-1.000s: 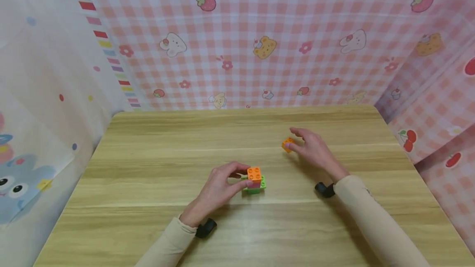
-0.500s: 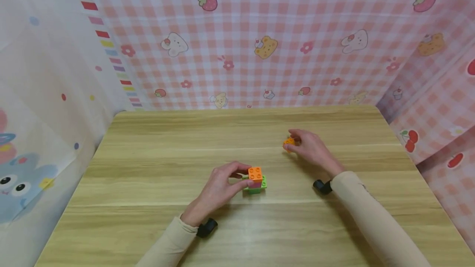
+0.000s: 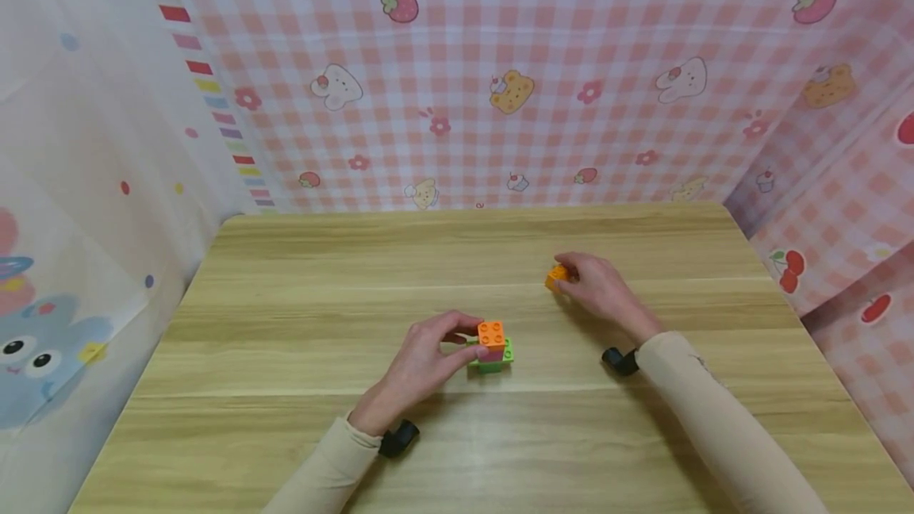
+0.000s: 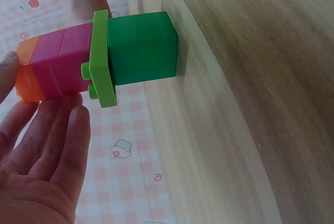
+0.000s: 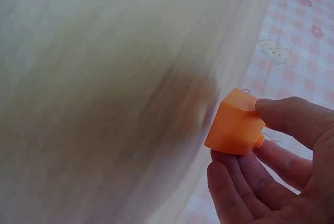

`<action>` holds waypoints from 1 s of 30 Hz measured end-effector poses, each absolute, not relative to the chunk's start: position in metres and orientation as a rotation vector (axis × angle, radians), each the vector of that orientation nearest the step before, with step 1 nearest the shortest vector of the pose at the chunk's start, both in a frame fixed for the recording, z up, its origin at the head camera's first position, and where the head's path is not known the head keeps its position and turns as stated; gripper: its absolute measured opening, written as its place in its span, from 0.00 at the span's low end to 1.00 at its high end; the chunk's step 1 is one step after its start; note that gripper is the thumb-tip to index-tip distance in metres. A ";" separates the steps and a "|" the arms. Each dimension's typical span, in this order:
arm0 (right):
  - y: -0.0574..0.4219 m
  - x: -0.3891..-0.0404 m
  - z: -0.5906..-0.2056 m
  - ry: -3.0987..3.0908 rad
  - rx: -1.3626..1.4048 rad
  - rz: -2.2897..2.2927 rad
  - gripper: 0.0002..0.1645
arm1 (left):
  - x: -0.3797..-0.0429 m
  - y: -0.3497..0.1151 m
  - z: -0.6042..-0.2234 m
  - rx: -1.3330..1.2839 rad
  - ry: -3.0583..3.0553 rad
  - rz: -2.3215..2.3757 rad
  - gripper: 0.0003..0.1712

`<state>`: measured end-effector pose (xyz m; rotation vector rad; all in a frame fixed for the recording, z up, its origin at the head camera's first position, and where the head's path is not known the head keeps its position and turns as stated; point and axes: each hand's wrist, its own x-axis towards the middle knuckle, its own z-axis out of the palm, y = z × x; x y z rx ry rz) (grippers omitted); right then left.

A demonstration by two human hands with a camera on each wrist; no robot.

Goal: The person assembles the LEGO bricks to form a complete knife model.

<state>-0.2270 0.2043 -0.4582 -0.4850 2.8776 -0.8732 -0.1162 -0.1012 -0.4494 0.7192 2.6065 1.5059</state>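
Note:
A stack of toy building bricks [image 3: 490, 335] stands upright near the middle of the wooden table. In the left wrist view it has an orange brick [image 4: 27, 70] on top, two magenta bricks [image 4: 61, 59] under that, then a lime green plate [image 4: 102, 62] and a dark green block [image 4: 142, 49] at the bottom. My left hand [image 3: 428, 351] grips the upper bricks between thumb and fingers. Farther back and to the right, my right hand [image 3: 600, 284] pinches a separate orange brick [image 5: 236, 125], its studs turned toward the palm in the right wrist view.
The wooden table [image 3: 286, 300] reaches back to a pink checked cloth [image 3: 457, 101]. A white printed cloth [image 3: 64, 181] hangs at the left, and more checked cloth [image 3: 842, 244] at the right. Black wrist cameras sit under both sleeves.
The right hand's fingers have drawn in around the loose orange brick, which has turned slightly and shows fewer studs. The left hand and the stack have stayed in place.

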 end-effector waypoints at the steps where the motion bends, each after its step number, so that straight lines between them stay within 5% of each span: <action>1: 0.204 -0.226 -0.457 2.879 -0.492 -0.883 0.28 | -0.116 -0.101 -0.449 0.719 2.606 1.507 0.19; 30: 0.194 -0.186 -0.429 2.876 -0.593 -1.180 0.26 | -0.116 -0.101 -0.450 0.744 2.599 1.533 0.18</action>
